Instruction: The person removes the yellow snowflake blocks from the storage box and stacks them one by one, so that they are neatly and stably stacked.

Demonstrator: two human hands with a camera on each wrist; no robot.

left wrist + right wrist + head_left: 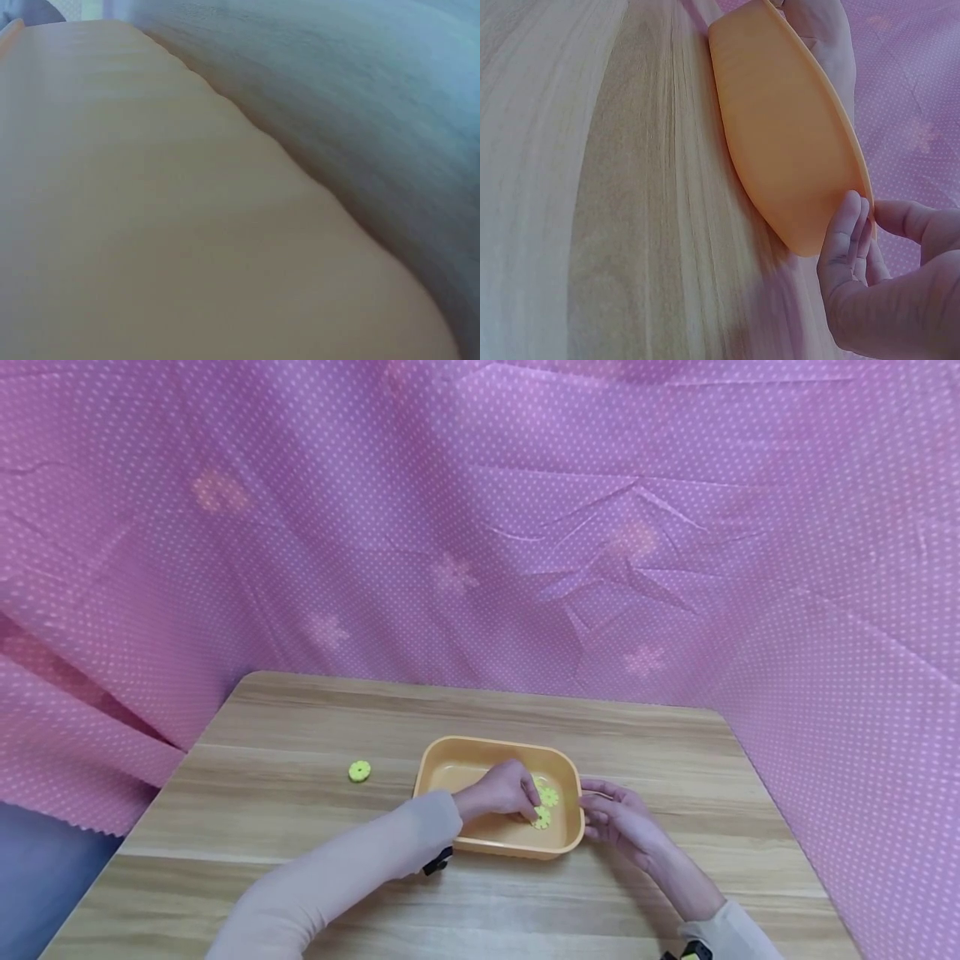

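Observation:
My left hand reaches down inside an orange-yellow plastic bin, its curled fingers pinching a yellow-green flower-shaped disc at the right end. Beside it lies another notched disc, with more partly hidden by the fingers. Outside the bin's right end is my right hand, fingertips touching the outer wall and thumb right at the rim. The right wrist view shows those fingers nearly straight against the wall. The left wrist view is filled by the bin's side wall; the left hand does not show there.
A yellow-green disc lies on the wooden table left of the bin. Pink dotted cloth hangs behind the table and along its sides. Black wrist-worn devices sit at both sleeves.

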